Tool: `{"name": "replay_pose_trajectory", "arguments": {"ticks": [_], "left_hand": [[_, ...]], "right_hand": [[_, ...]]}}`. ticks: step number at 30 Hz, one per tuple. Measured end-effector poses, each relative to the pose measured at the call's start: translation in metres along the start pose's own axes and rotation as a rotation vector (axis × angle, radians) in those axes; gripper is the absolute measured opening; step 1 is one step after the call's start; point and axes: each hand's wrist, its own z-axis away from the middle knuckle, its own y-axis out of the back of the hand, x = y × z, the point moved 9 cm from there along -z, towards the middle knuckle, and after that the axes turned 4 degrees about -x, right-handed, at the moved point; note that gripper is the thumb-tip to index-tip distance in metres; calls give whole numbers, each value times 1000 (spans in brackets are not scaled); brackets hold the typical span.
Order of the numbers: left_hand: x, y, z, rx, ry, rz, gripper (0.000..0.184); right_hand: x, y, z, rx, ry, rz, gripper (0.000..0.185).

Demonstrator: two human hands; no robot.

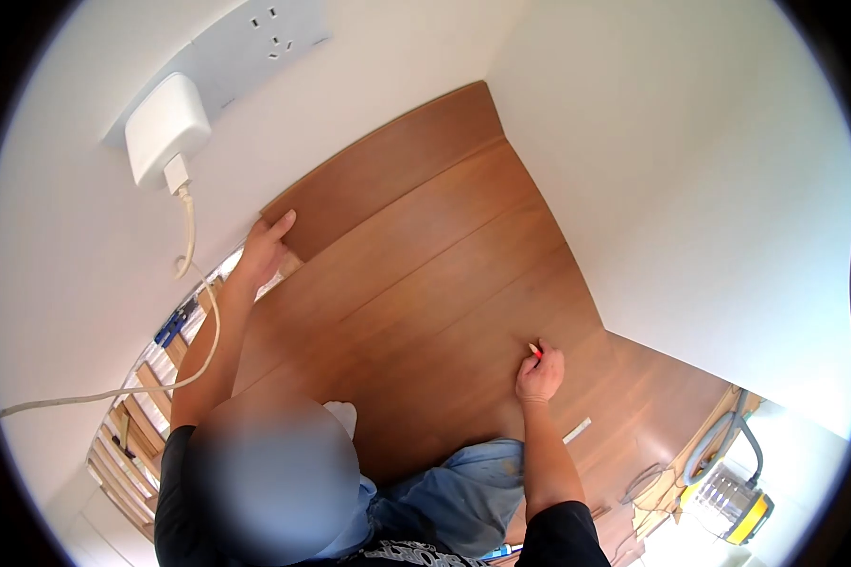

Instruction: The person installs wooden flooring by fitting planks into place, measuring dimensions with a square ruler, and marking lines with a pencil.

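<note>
The short end plank [397, 161] is taken as the landmark: it lies along the wall below the socket panel [246, 52], with its far end at the corner formed with the white side panel [690, 189]. Its near end is held by the left hand [267, 248]. The left arm is stretched forward from a black sleeve, and the thumb is spread apart from the fingers and laid on the plank's end; the fingers are bent and partly hidden, so their exact grip cannot be told.

The right hand [540, 374] is placed over the brown flooring [435, 274], well apart from the end plank on the side toward the body. The forearm is reached forward, the wrist is kept nearly straight, and a small red marking tool [536, 352] is pinched between thumb and fingers, its pale tip pointed toward the end plank's side.

Beyond the near end of the end plank, wood strips [142, 425] and a blue tool [172, 326] are seen along the wall. A white cable [216, 331] is hung from a charger [167, 128] and is seen passing across the left forearm. Farther from the end plank than the right hand, a pale strip [577, 431] and a yellow vacuum [728, 503] are seen.
</note>
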Motion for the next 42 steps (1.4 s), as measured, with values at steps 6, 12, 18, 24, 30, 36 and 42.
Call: {"name": "replay_pose_trajectory", "arguments": {"ticks": [6,12,18,24,30,36,42], "left_hand": [[-13,6,-3,-1,26,296,71],[-13,10,-2,-21,28,307,71],[-7,15,6,88,74,89,71],[-4,8,5,-22,24,69,58],[-14,12,3,43,40,89,65],[-32,24,-4,93,62,19,76],[-24,16,1,56,30,64,74]], "right_hand": [[0,-3,1,-10,-38,-24,33],[4,-7,4,-16,-37,4,34],[2,-13,6,-13,-14,-9,33],[-2,-9,6,3,1,12,32],[0,-9,8,11,-2,28,33],[7,-8,6,6,-50,69,34],[2,-6,4,24,-18,7,33]]}}
